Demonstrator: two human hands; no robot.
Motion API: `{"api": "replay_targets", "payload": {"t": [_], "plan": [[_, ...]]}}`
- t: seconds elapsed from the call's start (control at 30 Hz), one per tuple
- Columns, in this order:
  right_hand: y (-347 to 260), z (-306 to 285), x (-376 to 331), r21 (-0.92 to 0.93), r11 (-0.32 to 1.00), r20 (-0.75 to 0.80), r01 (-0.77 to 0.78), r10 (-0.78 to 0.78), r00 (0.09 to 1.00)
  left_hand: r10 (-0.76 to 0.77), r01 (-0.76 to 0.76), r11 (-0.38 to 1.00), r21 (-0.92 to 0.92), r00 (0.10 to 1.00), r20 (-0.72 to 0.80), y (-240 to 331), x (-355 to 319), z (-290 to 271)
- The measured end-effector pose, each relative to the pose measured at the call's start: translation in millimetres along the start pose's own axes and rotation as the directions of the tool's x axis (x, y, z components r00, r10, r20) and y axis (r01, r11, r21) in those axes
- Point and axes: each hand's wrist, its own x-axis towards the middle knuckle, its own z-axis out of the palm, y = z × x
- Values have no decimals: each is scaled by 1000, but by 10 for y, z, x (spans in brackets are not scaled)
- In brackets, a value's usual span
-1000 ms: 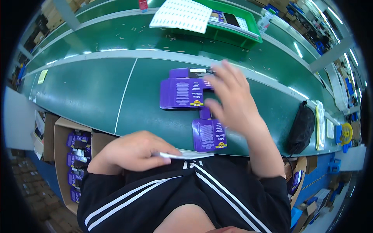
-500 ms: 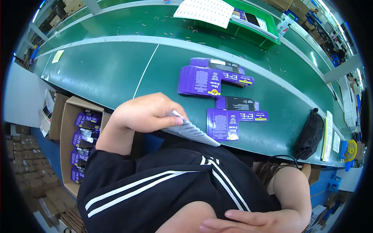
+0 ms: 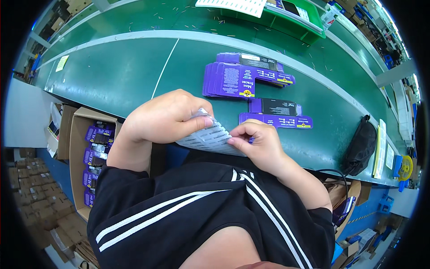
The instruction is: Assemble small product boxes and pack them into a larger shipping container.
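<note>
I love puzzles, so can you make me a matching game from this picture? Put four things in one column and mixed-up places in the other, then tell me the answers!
Things:
1. grey-white sheet
2. black pouch
3. green tray
4. cardboard box

Places:
A. on the green bench, near its right end
B. at the person's left, with purple packs inside
C. in the left hand, with the right hand at its edge
D. at the picture's top, beside a white bottle

Right pairs: 1-C, 2-A, 3-D, 4-B
</note>
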Motion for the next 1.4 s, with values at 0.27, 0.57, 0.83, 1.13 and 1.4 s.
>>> {"api": "replay_targets", "payload": {"t": [0.27,0.57,0.83,1.13,1.4], "plan": [[-6,-10,-109,-419,587,101,693,-728,678,-36,34,998,-57,999,-38,-66,69,12],[395,-862,-15,429,896,-562,117,163,811,409,50,714,-699,781,473,-265,539,158],[698,-879,190,233,970,-554,-66,188,811,296,-327,847,419,945,139,-155,1138,1148],[886,-734,266,24,987,-494,-156,147,857,414,-219,683,697,902,-122,-263,1121,1458],[876,-726,284,22,989,-464,-148,141,875,413,-212,694,688,900,-138,-263,1115,1449]]}}
